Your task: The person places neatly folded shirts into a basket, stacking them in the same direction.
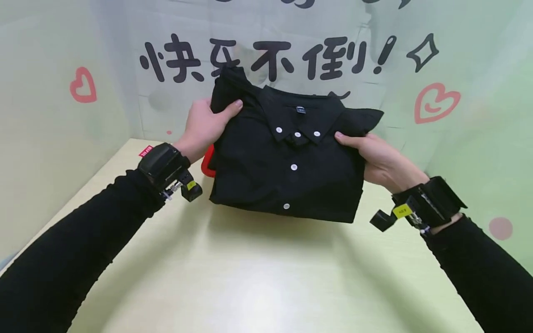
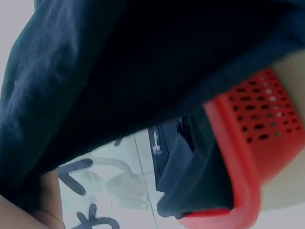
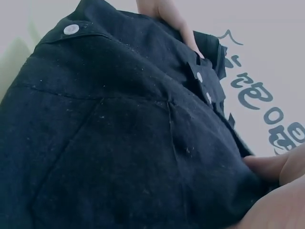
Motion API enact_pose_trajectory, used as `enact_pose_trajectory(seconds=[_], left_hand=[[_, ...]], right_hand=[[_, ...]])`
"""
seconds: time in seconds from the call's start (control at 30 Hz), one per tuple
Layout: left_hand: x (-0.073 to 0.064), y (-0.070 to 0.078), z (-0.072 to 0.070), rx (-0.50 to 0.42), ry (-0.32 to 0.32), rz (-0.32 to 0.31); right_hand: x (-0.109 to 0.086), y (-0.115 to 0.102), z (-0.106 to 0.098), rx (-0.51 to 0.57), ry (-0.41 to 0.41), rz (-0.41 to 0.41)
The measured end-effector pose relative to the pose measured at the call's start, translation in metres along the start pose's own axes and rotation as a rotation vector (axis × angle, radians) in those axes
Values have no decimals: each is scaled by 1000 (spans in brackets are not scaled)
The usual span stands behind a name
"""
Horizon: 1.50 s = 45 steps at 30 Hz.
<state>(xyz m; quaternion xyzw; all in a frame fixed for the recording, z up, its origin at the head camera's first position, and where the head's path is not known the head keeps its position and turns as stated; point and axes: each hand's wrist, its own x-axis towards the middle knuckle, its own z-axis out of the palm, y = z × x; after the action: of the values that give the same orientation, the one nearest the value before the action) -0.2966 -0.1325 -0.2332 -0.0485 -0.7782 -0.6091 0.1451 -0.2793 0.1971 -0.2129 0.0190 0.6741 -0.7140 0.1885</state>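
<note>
A folded black button-up shirt (image 1: pixel 325 185) is held up above the table, its collar and white buttons facing me. My left hand (image 1: pixel 208 124) grips its left side near the shoulder, thumb on the front. On the opposite side my right hand (image 1: pixel 378 157) pinches the shirt below the other shoulder, thumb also in front. The fingers behind the cloth are hidden. In the right wrist view the shirt (image 3: pixel 119 143) fills most of the frame, showing a seamed front and a button.
Behind the shirt stands a red perforated basket (image 2: pixel 257 138) with dark cloth (image 2: pixel 205 176) in it, mostly hidden in the head view. The pale table (image 1: pixel 258 277) reaches back to a printed curtain (image 1: pixel 266 27). A small red tag (image 1: pixel 145 151) lies near the table's far left corner.
</note>
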Motion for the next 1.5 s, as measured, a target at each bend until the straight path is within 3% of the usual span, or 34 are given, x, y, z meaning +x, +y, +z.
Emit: enact_pose_trajectory(seconds=[0.17, 0.3, 0.5, 0.67, 0.83, 0.97, 1.07, 1.13, 1.27, 1.5], left_hand=[[20, 1, -5, -14, 35, -95], [33, -1, -7, 54, 53, -128], [53, -10, -11, 157, 9, -138], [67, -15, -13, 206, -17, -187], [80, -18, -13, 178, -17, -243], [88, -28, -12, 87, -129, -312], [91, -41, -11, 86, -243, -344], [91, -49, -9, 109, -275, -340], [91, -55, -4, 123, -219, -315], [93, -61, 6, 235, -119, -311]], right_hand=[[22, -16, 15, 0, 41, 43], [37, -24, 24, -54, 76, 45], [62, -29, 30, -162, 118, 28], [82, -26, 31, -220, 154, -8], [100, -23, 32, -268, 193, -55], [113, -16, 34, -309, 256, -71], [120, -8, 34, -358, 266, -54], [123, -4, 31, -390, 235, -36], [127, 1, 22, -417, 191, -40], [136, 9, 12, -486, 229, -28]])
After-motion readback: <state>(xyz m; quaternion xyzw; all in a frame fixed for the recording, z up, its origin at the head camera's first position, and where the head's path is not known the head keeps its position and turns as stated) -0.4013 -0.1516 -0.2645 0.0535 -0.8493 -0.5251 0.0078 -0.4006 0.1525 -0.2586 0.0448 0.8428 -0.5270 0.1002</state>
